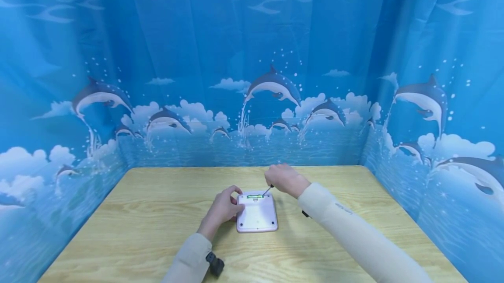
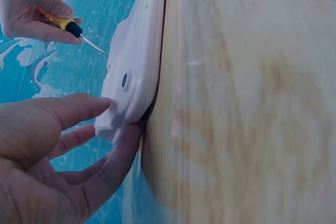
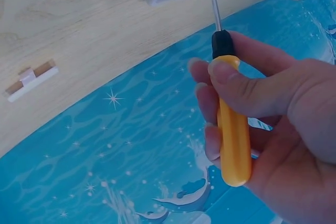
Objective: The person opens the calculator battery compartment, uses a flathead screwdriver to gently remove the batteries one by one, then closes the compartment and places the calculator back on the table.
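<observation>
A flat, square, pinkish-white device (image 1: 257,216) lies back side up on the table, with small dark feet near its corners. In its narrow open compartment at the far edge sits a green battery (image 1: 253,196). My left hand (image 1: 222,207) grips the device's left edge, thumb on top and fingers along the side. My right hand (image 3: 283,93) holds a screwdriver (image 3: 235,124) with a yellow handle and black collar. Its metal tip reaches the right end of the battery compartment, beside the battery.
A small pale cover piece (image 3: 30,81) with a tab lies on the wood tabletop (image 1: 157,213), seen in the right wrist view. Blue dolphin-print curtains (image 1: 252,55) stand around the table's back and sides. A black strap device (image 1: 215,264) sits on the left sleeve.
</observation>
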Demonstrator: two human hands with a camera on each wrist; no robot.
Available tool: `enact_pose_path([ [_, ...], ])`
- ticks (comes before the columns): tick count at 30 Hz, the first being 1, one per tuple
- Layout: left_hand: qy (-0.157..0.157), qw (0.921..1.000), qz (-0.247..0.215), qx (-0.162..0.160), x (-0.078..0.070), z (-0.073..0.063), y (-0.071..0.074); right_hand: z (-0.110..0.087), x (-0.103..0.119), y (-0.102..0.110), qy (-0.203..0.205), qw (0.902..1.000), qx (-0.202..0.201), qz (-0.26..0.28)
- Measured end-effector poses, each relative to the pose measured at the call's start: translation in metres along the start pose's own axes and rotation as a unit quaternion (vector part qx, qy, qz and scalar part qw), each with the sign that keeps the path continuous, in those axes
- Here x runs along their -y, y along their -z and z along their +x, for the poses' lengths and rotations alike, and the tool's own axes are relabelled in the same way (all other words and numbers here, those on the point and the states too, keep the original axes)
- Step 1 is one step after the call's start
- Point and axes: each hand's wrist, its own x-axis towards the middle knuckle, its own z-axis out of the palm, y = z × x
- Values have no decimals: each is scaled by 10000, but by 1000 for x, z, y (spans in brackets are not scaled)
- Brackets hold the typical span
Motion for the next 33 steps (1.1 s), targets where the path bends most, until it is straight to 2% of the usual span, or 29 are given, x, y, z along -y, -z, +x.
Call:
enact_pose_path([
  [4,-27,10000,0,28,0,0,1,4,4,3,-120,9996,107,-212],
  [10,-103,9999,-70,83,1,-1,2,8,9,5,-89,9980,130,-611],
  [17,-121,9999,-75,85,0,-1,2,10,7,5,-198,9979,289,-549],
  [28,-93,10000,-19,6,-1,-3,1,9,24,8,-52,9890,78,-1477],
  [33,-120,9999,-23,37,-1,-3,0,10,24,9,-55,9894,175,-1444],
])
